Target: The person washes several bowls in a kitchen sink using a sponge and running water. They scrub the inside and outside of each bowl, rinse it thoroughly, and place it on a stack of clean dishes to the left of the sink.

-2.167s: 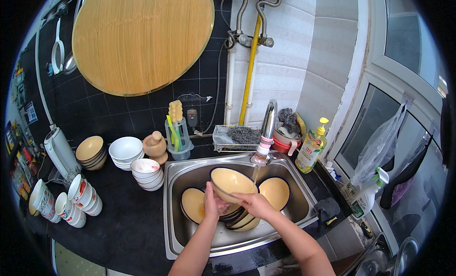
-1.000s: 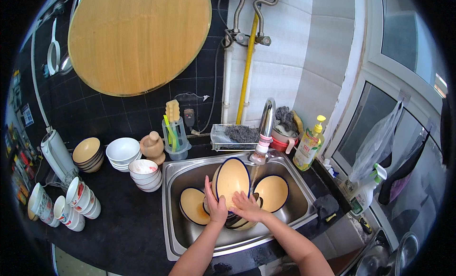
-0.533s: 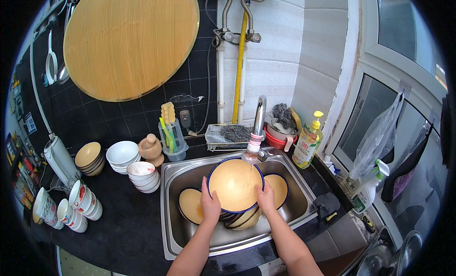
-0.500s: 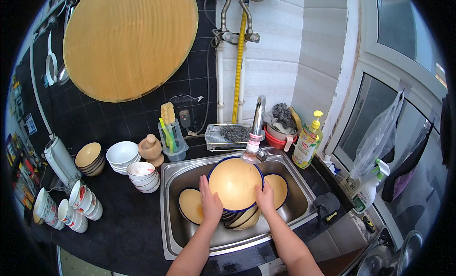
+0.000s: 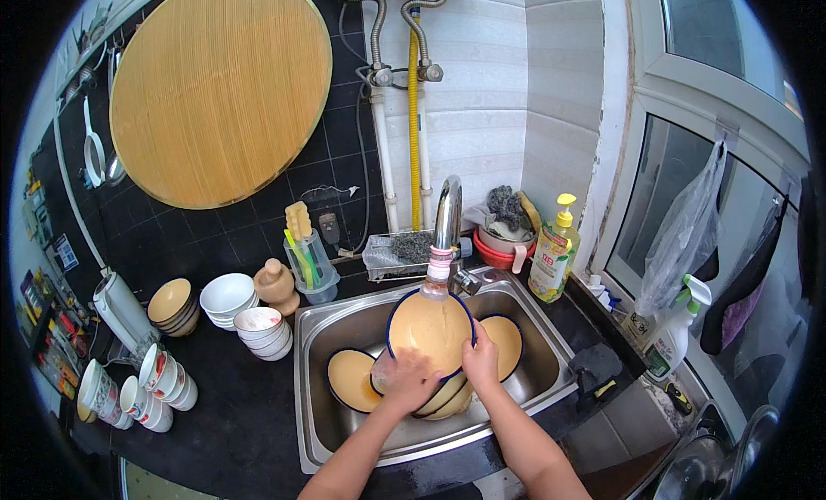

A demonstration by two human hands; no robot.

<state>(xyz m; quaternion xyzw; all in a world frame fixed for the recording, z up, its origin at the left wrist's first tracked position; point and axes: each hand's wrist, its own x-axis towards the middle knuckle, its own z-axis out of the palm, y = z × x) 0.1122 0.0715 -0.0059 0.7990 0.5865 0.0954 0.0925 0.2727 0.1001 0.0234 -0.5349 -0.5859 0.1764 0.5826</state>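
Note:
A cream bowl with a dark blue rim (image 5: 430,332) is tilted under the tap (image 5: 446,229), and a thin stream of water runs into it. My right hand (image 5: 482,355) grips its right rim, thumb at the edge. My left hand (image 5: 409,381) lies across the bowl's lower left, its fingers smeared by motion. Below the held bowl, a stack of similar bowls (image 5: 452,402) sits in the steel sink (image 5: 314,414). One more cream bowl (image 5: 351,378) rests to the left, and another (image 5: 502,341) to the right.
Left of the sink stand white bowls (image 5: 228,295), patterned bowls (image 5: 262,332), cups (image 5: 146,405), a wooden mortar (image 5: 275,287) and a utensil holder (image 5: 318,276). Behind are a wire rack (image 5: 400,257) and a red basin (image 5: 497,255). A soap bottle (image 5: 552,259) and spray bottle (image 5: 675,336) stand right.
My left hand has left the bowl's left rim and moved right and down across its lower part. The right hand still grips the right rim. The view has shifted slightly.

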